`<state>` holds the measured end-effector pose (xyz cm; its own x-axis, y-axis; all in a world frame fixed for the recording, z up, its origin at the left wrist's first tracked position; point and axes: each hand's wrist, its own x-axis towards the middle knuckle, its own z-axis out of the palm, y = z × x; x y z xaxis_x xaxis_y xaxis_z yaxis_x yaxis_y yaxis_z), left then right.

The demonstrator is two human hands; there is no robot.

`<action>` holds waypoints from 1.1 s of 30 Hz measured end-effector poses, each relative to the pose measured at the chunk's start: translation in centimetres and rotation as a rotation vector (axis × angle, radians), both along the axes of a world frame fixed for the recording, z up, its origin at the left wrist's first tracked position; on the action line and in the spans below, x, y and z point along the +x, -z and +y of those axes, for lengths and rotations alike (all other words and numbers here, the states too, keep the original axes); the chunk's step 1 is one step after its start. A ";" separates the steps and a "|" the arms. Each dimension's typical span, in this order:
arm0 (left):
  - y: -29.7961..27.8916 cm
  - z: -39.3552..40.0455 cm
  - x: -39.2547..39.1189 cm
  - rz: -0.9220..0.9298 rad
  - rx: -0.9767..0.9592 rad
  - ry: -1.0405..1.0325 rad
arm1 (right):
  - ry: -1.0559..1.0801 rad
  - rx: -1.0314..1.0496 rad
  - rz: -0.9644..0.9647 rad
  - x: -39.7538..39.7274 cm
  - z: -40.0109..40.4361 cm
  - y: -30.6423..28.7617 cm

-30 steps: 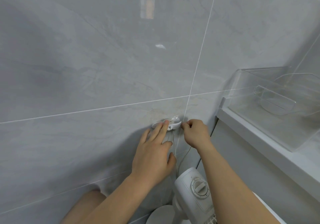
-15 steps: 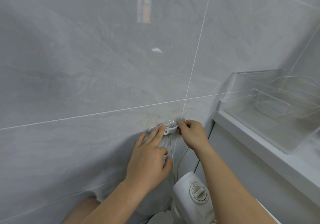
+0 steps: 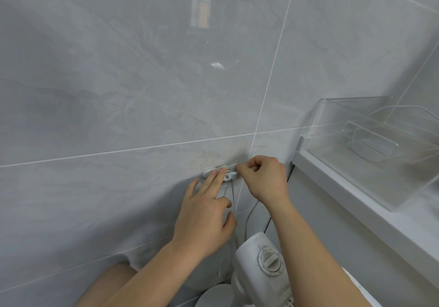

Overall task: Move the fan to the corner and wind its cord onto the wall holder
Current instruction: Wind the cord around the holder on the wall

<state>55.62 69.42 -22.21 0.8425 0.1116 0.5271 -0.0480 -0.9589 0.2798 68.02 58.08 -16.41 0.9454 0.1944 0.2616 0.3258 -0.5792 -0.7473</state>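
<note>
A small white cord holder (image 3: 209, 172) is stuck low on the grey tiled wall. My left hand (image 3: 204, 214) lies flat against the wall, its fingertips pressing on the holder. My right hand (image 3: 263, 178) is pinched on the white cord (image 3: 247, 218) at the holder's right end. The cord hangs down the wall in loops beneath the holder. The white fan (image 3: 263, 275) stands just below, with its round control dial (image 3: 269, 260) facing up; its base (image 3: 215, 297) shows at the bottom edge.
A grey ledge (image 3: 351, 195) runs along the right, carrying a clear plastic bin (image 3: 370, 145). The wall (image 3: 118, 93) is glossy grey tile with white grout lines. My knee (image 3: 107, 285) shows at the bottom left.
My right hand has shifted left along the holder, closer to my left fingertips. My left hand stays pressed on the holder. The camera has tilted slightly.
</note>
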 end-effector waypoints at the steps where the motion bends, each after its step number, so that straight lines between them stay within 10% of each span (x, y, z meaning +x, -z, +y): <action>1: -0.1 -0.2 -0.2 -0.017 -0.034 0.007 | -0.024 0.043 0.031 -0.1 0.0 -0.1; 20: -2.6 -0.9 -0.8 -0.115 -1.082 0.059 | -0.266 0.240 0.130 -0.7 0.5 -0.1; 33: -1.9 1.0 -0.6 -0.105 -1.162 -0.031 | -0.169 0.173 0.077 -0.4 -0.1 0.1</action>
